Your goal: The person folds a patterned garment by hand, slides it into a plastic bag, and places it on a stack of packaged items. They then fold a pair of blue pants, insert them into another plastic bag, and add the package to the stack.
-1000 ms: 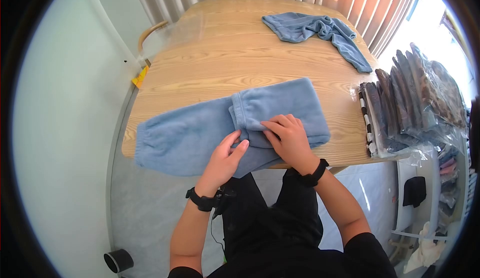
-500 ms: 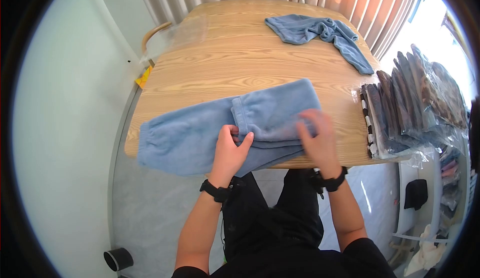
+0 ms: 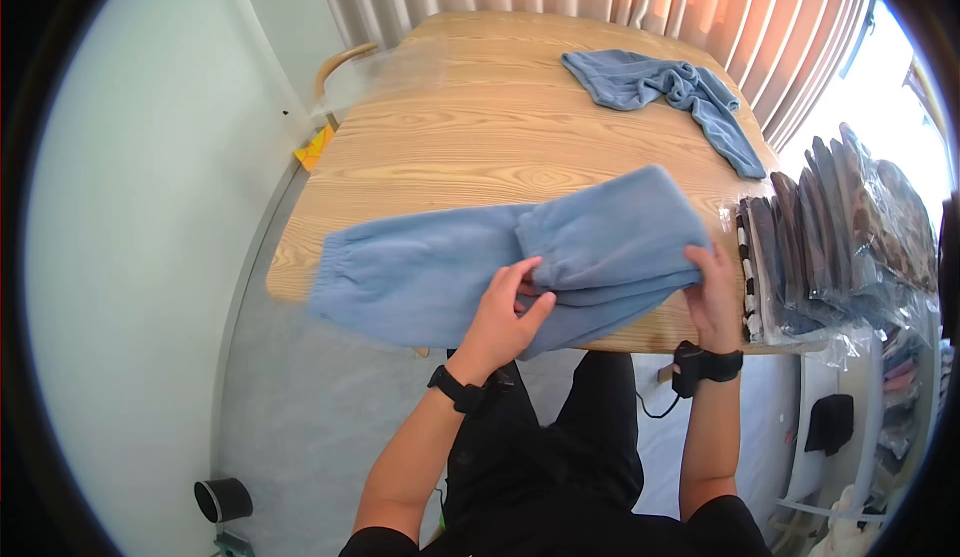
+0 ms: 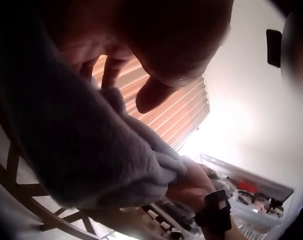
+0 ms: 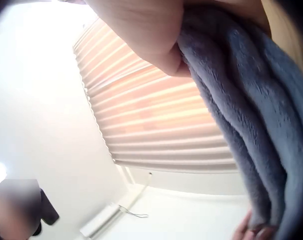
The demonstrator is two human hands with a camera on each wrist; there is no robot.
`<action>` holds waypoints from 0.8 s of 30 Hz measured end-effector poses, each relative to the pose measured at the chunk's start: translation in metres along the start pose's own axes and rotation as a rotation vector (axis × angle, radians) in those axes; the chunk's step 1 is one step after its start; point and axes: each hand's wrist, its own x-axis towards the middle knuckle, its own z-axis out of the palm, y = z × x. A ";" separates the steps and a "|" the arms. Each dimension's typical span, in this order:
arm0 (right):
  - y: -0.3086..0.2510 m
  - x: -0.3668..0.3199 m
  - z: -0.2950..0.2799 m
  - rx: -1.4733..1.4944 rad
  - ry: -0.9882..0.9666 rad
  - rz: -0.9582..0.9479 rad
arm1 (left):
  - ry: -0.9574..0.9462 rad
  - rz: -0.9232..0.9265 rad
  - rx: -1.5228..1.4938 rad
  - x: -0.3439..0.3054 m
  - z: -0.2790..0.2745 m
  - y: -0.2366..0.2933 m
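Garment packs [image 3: 825, 247] stand beside the right hand [image 3: 714, 305] gripping blue fleece [image 3: 615, 232] — left hand [image 3: 502, 322] touching it, grip unclear.

Room to pass runs between blue fleece [image 3: 430, 267] and far garment [image 3: 640, 79]; bagged clothes [image 3: 822, 247] block rightward.

Right-wrist view: left hand [image 5: 252, 233] cropped

left grip [image 4: 161, 40] at fleece [image 4: 91, 145]; right grip [image 4: 193, 181] holds far end
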 end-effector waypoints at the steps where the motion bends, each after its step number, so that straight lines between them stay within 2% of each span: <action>1: -0.013 0.002 0.000 0.131 0.013 -0.052 | 0.011 -0.003 -0.004 -0.002 -0.001 0.001; 2: -0.025 0.004 0.002 0.122 0.006 -0.048 | -0.014 0.026 -0.135 -0.005 -0.002 0.001; 3: -0.039 0.008 0.006 0.077 0.048 -0.193 | -0.043 0.057 -0.265 -0.008 -0.002 0.002; 4: -0.052 0.012 0.011 0.032 0.092 -0.340 | -0.036 0.080 -0.240 -0.012 -0.011 0.007; 5: -0.066 0.016 0.016 0.025 0.091 -0.340 | -0.034 0.080 -0.247 -0.016 -0.019 0.006; 7: -0.093 0.022 0.029 -0.095 0.173 -0.566 | 0.147 0.155 -0.251 -0.024 -0.035 0.000; 8: -0.105 0.020 0.039 -0.101 0.173 -0.566 | 0.148 0.153 -0.255 -0.029 -0.042 -0.005; 10: -0.124 0.007 0.072 -0.302 0.165 -0.739 | 0.310 0.117 -0.417 -0.035 -0.055 -0.014; 12: -0.123 -0.022 0.115 -0.551 0.140 -0.819 | 0.323 0.047 -0.506 -0.037 -0.066 -0.018; 14: -0.097 -0.049 0.145 -0.828 -0.022 -0.999 | 0.345 -0.056 -0.669 -0.038 -0.072 -0.021; 15: -0.076 -0.066 0.153 -0.923 -0.170 -0.881 | 0.341 -0.059 -0.669 -0.038 -0.074 -0.019; 16: -0.046 -0.066 0.155 -1.114 -0.379 -1.098 | 0.318 -0.122 -0.804 -0.038 -0.076 -0.016; 17: -0.019 -0.077 0.158 -1.279 -0.616 -0.979 | 0.294 -0.186 -0.938 -0.038 -0.076 -0.014; 18: 0.003 -0.089 0.162 -1.340 -0.739 -0.875 | 0.289 -0.188 -0.942 -0.037 -0.075 -0.014; 21: 0.045 -0.107 0.156 -1.353 -0.797 -0.899 | 0.284 -0.274 -0.826 -0.031 -0.072 -0.012; 23: 0.045 -0.105 0.141 -1.309 -0.790 -0.863 | 0.287 -0.260 -0.483 -0.031 -0.066 -0.007; 24: 0.043 -0.105 0.131 -1.258 -0.785 -0.835 | 0.273 -0.268 -0.483 -0.032 -0.062 -0.007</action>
